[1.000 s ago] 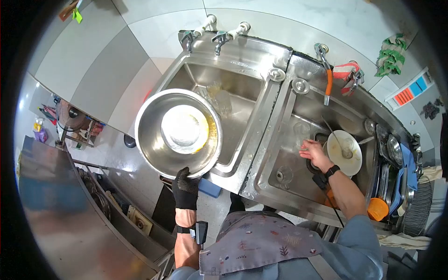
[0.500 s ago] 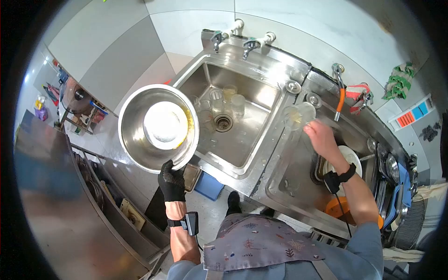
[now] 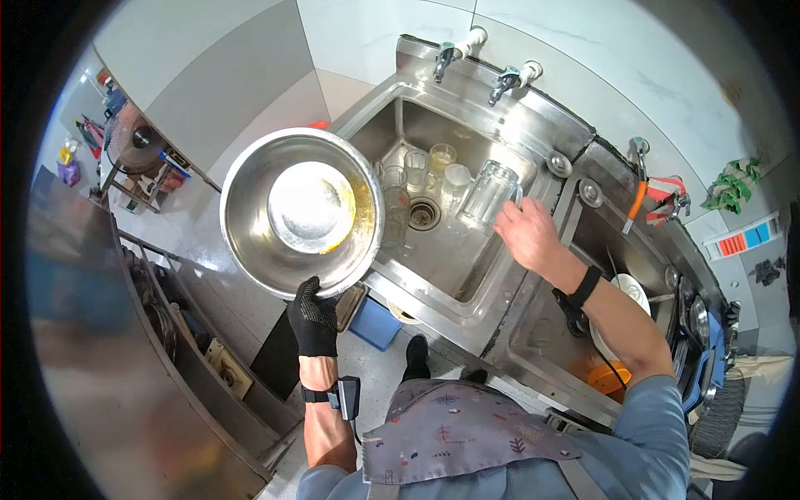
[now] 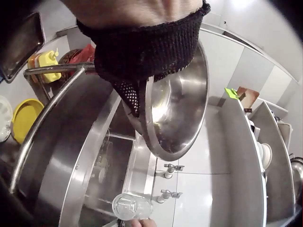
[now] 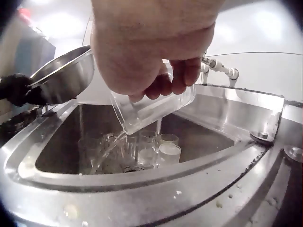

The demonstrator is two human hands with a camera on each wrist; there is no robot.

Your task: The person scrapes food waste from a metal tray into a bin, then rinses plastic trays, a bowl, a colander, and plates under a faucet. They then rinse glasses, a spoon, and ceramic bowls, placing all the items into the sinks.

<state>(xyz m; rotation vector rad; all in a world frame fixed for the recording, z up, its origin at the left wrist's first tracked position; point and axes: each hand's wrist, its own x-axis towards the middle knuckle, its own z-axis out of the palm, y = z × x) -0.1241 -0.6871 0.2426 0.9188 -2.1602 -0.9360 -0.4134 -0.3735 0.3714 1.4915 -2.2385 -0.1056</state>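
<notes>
My left hand (image 3: pixel 315 321), in a black glove, grips the rim of a large steel bowl (image 3: pixel 246 196) and holds it up left of the left sink. A patch of yellow residue marks the bowl's inside. Over the left sink (image 3: pixel 467 287), my bare right hand (image 3: pixel 533 237) holds a clear glass mug (image 3: pixel 490 193) with curled fingers. In the right wrist view the mug (image 5: pixel 147 113) is tilted and liquid streams from its rim. Below it, several drinking glasses (image 3: pixel 442 158) stand around the drain (image 3: pixel 424 214).
The right sink (image 3: pixel 533 329) holds a white bowl (image 3: pixel 631 292) and an orange container (image 3: pixel 608 377). Two taps (image 3: pixel 504 83) project from the back wall, and an orange-ended hose (image 3: pixel 635 208) hangs farther right. Pans and trays (image 3: pixel 696 325) crowd the right end. A blue bin (image 3: pixel 375 323) sits on the floor.
My right hand has lifted the glass mug out of the right sink, carried it left across the divider and tipped it over the left sink. The left hand still holds the bowl.
</notes>
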